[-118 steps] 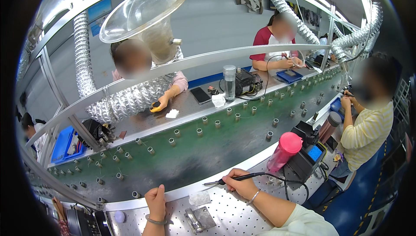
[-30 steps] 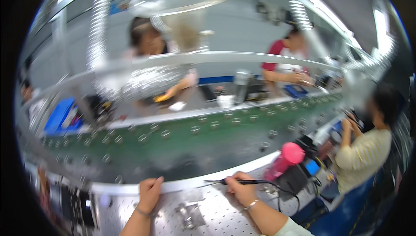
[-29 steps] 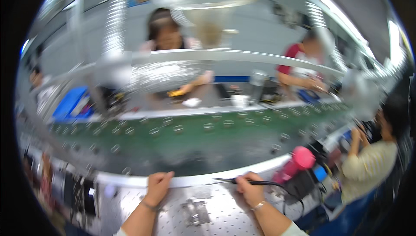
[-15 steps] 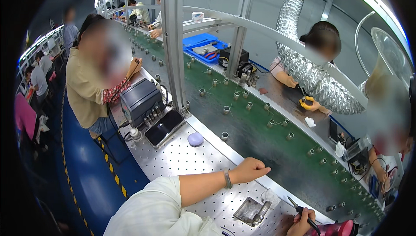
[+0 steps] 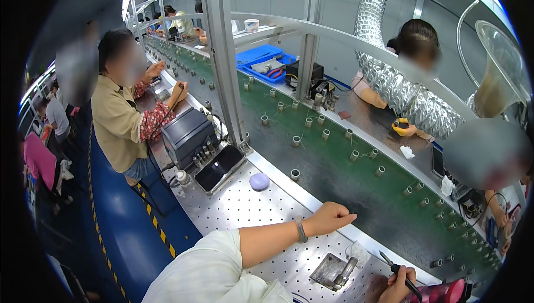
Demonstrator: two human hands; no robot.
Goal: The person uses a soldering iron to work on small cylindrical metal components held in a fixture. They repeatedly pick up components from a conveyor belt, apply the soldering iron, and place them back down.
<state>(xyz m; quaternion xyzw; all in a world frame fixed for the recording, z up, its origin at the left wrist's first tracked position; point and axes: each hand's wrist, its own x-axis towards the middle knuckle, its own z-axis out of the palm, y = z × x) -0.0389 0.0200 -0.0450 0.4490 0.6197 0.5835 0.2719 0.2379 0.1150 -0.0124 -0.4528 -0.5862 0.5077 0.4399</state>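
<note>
Behind green conveyor (image 5: 356,175), blue tray (image 5: 266,58)

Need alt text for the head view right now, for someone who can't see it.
The person's left hand rests as a fist on a perforated metal bench beside a small metal fixture, while the right hand grips a soldering iron. A green conveyor runs past seated co-workers.

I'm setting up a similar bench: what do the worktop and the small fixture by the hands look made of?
Worktop: likely bare metal, matte silver, drilled with a regular hole grid. Fixture: seemingly machined metal, dull grey with glints. The right hand holds a dark pen-like tool.
</note>
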